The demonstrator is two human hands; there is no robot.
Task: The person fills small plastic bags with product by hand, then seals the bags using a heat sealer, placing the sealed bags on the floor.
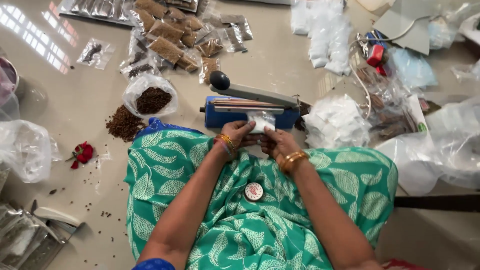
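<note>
Small clear pouch w/ white contents (pixel 261 120) is held at front edge of blue heat sealer (pixel 250 111), its top end laid on sealing bar, under raised grey arm w/ black knob. Pouch is pinched from both sides: left hand (pixel 237 133) closed on its left edge w/ thumb and fingers, right hand (pixel 276 142) closed on its right lower edge, fingers curled in. Hands are set close together, nearly touching, just below sealer; bangles worn on both wrists. Person is seated on floor, lap covered by green leaf-print cloth (pixel 260 215), a small round disc (pixel 254 191) lying on it. Right of sealer, a heap of white filled pouches (pixel 336 122) is piled; more seen farther back. Left of sealer, an open bag of dark spice (pixel 151 97) w/ a loose pile beside it. Brown packets (pixel 167 30) are spread at top. Red rose (pixel 81 153) lies on pale glossy floor (pixel 75 100), well apart.
</note>
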